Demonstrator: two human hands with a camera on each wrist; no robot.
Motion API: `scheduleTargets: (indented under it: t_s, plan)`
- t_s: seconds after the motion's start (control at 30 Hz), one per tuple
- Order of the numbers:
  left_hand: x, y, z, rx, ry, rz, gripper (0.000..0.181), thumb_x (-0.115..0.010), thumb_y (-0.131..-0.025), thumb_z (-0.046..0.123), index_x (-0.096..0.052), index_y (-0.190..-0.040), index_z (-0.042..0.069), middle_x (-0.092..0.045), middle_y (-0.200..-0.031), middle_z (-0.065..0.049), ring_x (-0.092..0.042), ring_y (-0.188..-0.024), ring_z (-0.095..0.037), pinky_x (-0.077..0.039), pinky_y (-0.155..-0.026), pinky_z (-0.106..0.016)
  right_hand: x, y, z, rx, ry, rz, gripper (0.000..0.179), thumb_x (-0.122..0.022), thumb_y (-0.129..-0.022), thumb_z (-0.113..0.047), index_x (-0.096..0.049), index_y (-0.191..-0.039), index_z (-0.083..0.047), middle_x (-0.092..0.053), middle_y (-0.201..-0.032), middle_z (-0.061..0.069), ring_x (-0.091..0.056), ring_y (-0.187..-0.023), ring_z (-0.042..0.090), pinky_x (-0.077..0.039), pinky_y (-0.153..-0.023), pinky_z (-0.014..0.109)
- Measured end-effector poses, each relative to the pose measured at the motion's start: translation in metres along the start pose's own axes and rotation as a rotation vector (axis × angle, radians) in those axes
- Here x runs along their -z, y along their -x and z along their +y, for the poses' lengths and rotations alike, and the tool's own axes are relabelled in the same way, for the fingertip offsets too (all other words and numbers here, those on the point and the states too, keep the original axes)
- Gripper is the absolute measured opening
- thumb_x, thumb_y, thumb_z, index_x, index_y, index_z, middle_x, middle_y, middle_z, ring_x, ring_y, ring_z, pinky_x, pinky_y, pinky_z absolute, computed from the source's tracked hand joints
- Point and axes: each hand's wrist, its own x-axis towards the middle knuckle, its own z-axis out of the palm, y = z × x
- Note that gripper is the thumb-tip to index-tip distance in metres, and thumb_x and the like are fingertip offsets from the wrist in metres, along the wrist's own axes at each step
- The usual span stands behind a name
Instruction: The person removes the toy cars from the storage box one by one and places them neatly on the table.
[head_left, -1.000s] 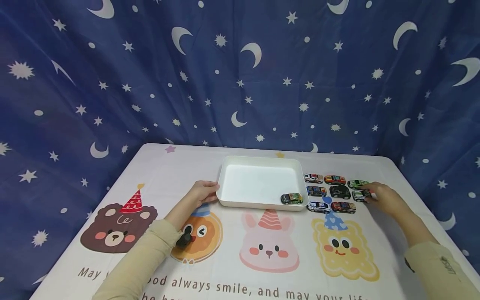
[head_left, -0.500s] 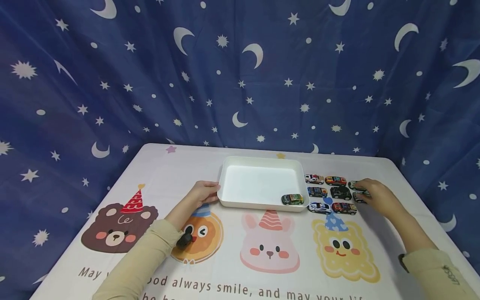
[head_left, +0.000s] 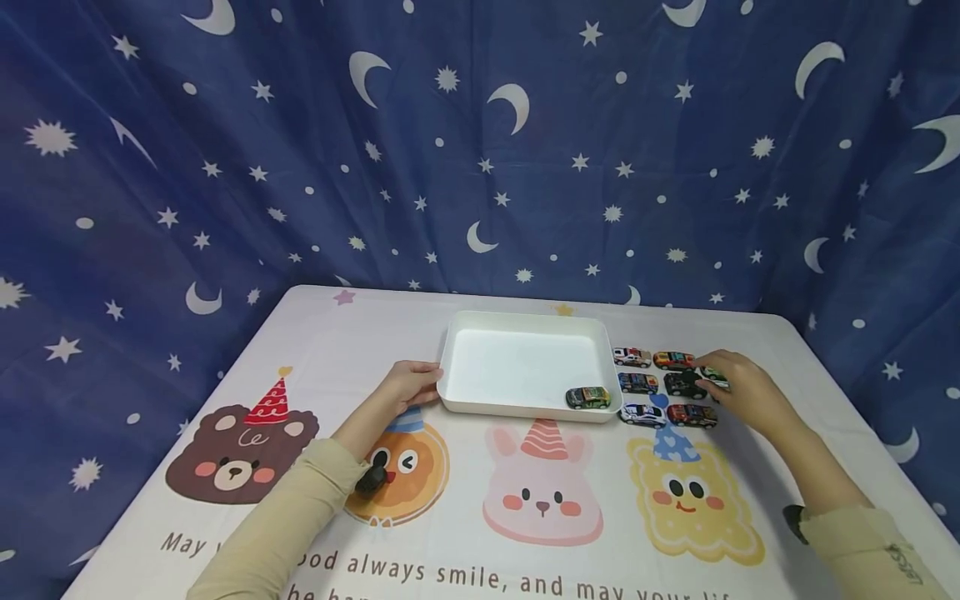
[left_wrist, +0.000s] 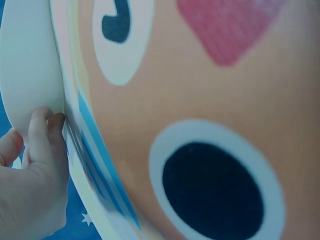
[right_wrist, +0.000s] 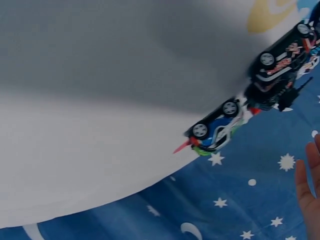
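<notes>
My left hand (head_left: 408,383) holds the left rim of a white tray (head_left: 525,412), thumb on one side and fingers on the other. A dark green and yellow toy car (head_left: 588,397) stands inside the tray's near right corner. My right hand (head_left: 738,387) is over the right end of rows of toy cars, partly covering a green car (head_left: 712,375) and a black one (head_left: 684,384). In the right wrist view, extended fingers show at the edge, apart from a white, blue and green car (right_wrist: 215,127); that hand's thumb is out of view.
Several other toy cars stand in rows against the tray's right side, among them an orange one (head_left: 673,360), a red one (head_left: 692,415) and a white one (head_left: 642,415). A printed cloth (head_left: 555,567) covers the table. A blue star curtain (head_left: 525,167) hangs behind.
My right hand has shifted left over the car rows, hiding the white car at their right end in the head view. My left hand stays on the tray.
</notes>
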Motion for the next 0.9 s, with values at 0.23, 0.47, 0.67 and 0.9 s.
scheduleTargets:
  t_s: [0.23,0.47,0.67,0.9]
  plan:
    - [-0.001,0.0,0.002,-0.012,-0.015,0.007,0.041,-0.055,-0.094,0.01,-0.048,-0.132,-0.006,-0.054,-0.128,-0.024,-0.062,-0.068,-0.005,-0.06,-0.071,-0.02,0.002,-0.004,-0.02,-0.072,-0.105,0.016,0.028,-0.068,-0.08,0.0,-0.064,-0.107,0.007,-0.063,-0.104,0.027,-0.057,-0.098,0.044,-0.05,-0.084,0.059]
    - [0.0,0.002,0.004,-0.019,-0.01,0.009,0.041,-0.055,-0.094,0.009,-0.049,-0.132,-0.006,-0.055,-0.127,-0.024,-0.064,-0.068,-0.005,-0.06,-0.068,-0.019,0.002,-0.009,-0.044,-0.095,-0.144,0.051,0.029,-0.068,-0.081,0.001,-0.063,-0.109,0.007,-0.062,-0.107,0.029,-0.057,-0.101,0.046,-0.05,-0.084,0.06]
    - [-0.001,0.002,0.003,-0.034,-0.011,0.009,0.04,-0.055,-0.094,0.009,-0.049,-0.131,-0.006,-0.055,-0.126,-0.024,-0.062,-0.066,-0.004,-0.059,-0.066,-0.018,0.0,-0.014,-0.052,-0.098,-0.155,0.059,0.029,-0.067,-0.081,0.001,-0.063,-0.11,0.006,-0.063,-0.108,0.027,-0.058,-0.102,0.044,-0.051,-0.086,0.059]
    - [-0.002,0.001,-0.002,-0.038,-0.025,0.027,0.039,-0.056,-0.094,0.008,-0.051,-0.13,-0.005,-0.055,-0.126,-0.024,-0.063,-0.066,-0.005,-0.06,-0.066,-0.019,0.0,-0.023,-0.063,-0.083,-0.214,0.015,0.028,-0.067,-0.083,-0.001,-0.064,-0.111,0.002,-0.063,-0.111,0.023,-0.059,-0.103,0.041,-0.052,-0.087,0.057]
